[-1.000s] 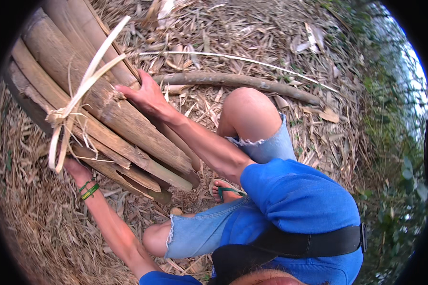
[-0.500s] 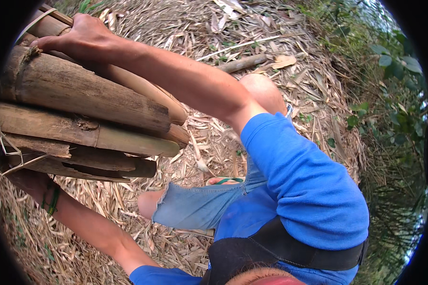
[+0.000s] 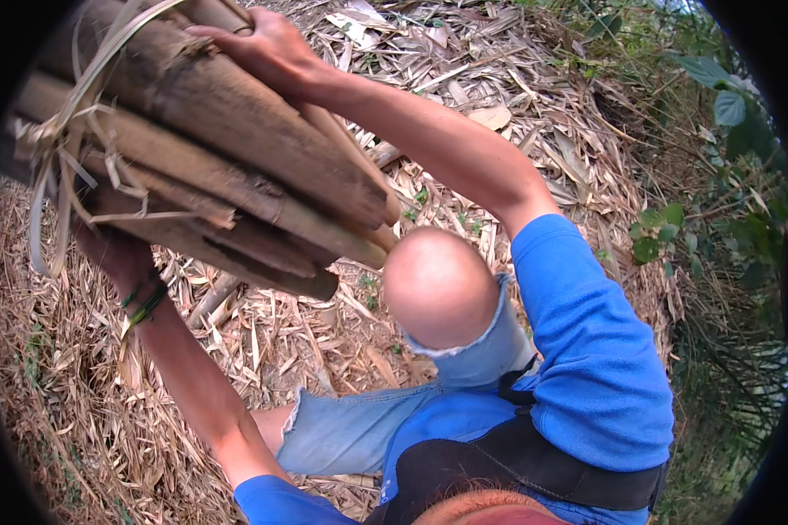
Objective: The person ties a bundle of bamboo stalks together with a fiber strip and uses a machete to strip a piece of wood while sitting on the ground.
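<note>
A bundle of thick brown bamboo poles, tied with pale fibre strips, hangs off the ground at the upper left. My right hand presses down on the top of the bundle, fingers spread over the upper pole. My left hand is under the bundle, mostly hidden by the poles, with a green band on the wrist. The cut ends of the poles point toward my raised bare knee.
Dry bamboo leaves and husks cover the ground all around. A loose stick lies under the bundle. Green bushes grow along the right side. I wear a blue shirt and denim shorts.
The bundle has risen off the ground and come closer to the camera. My right hand stayed on top, my left stayed beneath. My knee has come up under the pole ends.
</note>
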The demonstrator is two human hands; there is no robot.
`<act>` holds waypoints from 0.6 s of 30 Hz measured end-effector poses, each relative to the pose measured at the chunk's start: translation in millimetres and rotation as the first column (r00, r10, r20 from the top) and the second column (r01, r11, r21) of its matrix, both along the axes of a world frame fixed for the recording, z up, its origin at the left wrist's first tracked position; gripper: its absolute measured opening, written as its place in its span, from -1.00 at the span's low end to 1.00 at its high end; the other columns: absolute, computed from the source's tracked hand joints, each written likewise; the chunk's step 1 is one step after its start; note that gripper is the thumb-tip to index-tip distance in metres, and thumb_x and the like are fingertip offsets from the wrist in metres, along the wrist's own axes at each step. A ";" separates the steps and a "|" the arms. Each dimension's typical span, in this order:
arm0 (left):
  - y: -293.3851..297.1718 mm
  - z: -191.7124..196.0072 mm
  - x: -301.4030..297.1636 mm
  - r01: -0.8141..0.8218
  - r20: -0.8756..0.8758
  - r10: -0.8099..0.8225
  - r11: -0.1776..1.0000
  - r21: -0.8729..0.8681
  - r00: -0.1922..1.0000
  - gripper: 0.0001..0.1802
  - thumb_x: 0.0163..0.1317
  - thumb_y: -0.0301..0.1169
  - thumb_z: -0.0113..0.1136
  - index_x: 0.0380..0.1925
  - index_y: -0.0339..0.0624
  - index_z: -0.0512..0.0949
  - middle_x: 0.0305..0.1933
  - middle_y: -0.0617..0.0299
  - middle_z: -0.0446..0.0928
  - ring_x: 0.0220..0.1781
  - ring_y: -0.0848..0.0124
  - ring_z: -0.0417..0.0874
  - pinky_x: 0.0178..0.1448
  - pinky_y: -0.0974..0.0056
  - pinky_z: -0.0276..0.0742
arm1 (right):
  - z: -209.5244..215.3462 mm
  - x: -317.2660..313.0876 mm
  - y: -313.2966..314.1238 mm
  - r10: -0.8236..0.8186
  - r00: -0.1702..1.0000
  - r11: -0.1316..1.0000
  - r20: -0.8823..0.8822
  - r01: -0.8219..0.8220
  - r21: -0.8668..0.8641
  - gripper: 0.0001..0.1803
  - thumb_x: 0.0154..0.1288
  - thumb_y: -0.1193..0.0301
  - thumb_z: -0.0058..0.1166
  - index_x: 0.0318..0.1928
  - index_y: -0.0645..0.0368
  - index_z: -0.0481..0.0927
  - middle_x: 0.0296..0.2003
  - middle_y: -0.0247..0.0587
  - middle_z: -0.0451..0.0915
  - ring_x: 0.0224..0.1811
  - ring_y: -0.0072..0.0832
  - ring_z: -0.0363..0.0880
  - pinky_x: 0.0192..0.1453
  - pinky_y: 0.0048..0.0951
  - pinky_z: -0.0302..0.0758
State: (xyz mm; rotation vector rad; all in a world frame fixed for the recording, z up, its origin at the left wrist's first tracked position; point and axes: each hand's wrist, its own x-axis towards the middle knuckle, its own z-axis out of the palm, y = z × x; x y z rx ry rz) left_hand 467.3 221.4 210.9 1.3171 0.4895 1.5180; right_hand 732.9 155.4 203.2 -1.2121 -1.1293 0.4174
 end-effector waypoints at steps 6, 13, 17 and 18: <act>23.5 -45.0 162.8 0.189 0.066 -0.179 0.958 -0.217 0.982 -0.36 0.48 0.15 -0.10 0.30 -0.10 0.41 0.26 0.19 0.51 0.25 0.22 0.53 0.38 0.09 0.43 | -31.9 149.8 -5.1 -0.041 0.994 0.995 -0.100 0.049 0.084 0.04 0.07 -0.30 0.23 0.23 0.43 0.47 0.07 0.24 0.62 0.17 -0.06 0.60 0.25 -0.20 0.49; 34.7 -114.6 312.8 0.376 0.074 -0.373 0.869 -0.322 0.925 -0.35 0.46 0.17 -0.07 0.28 -0.09 0.44 0.24 0.19 0.54 0.27 0.23 0.53 0.40 0.06 0.41 | -57.2 287.6 -46.0 -0.285 0.959 0.942 0.006 0.281 -0.186 -0.04 0.10 -0.30 0.23 0.20 0.32 0.51 0.05 0.12 0.64 0.12 -0.16 0.61 0.23 -0.22 0.48; 32.2 -164.4 383.8 0.481 0.064 -0.504 0.769 -0.420 0.861 -0.29 0.42 0.21 -0.01 0.29 -0.12 0.43 0.25 0.18 0.54 0.26 0.23 0.55 0.42 0.09 0.40 | -89.6 354.7 -89.6 -0.404 0.911 0.874 0.080 0.410 -0.261 -0.01 0.09 -0.32 0.23 0.21 0.33 0.50 0.03 0.15 0.63 0.11 -0.14 0.61 0.22 -0.22 0.48; 17.6 -167.1 404.0 0.486 0.093 -0.506 0.737 -0.470 0.857 -0.29 0.40 0.21 0.02 0.27 -0.12 0.44 0.21 0.17 0.57 0.21 0.25 0.58 0.38 0.13 0.44 | -100.5 370.8 -100.6 -0.431 0.896 0.848 0.106 0.443 -0.293 0.01 0.08 -0.33 0.22 0.23 0.34 0.49 0.02 0.17 0.63 0.11 -0.13 0.61 0.21 -0.21 0.48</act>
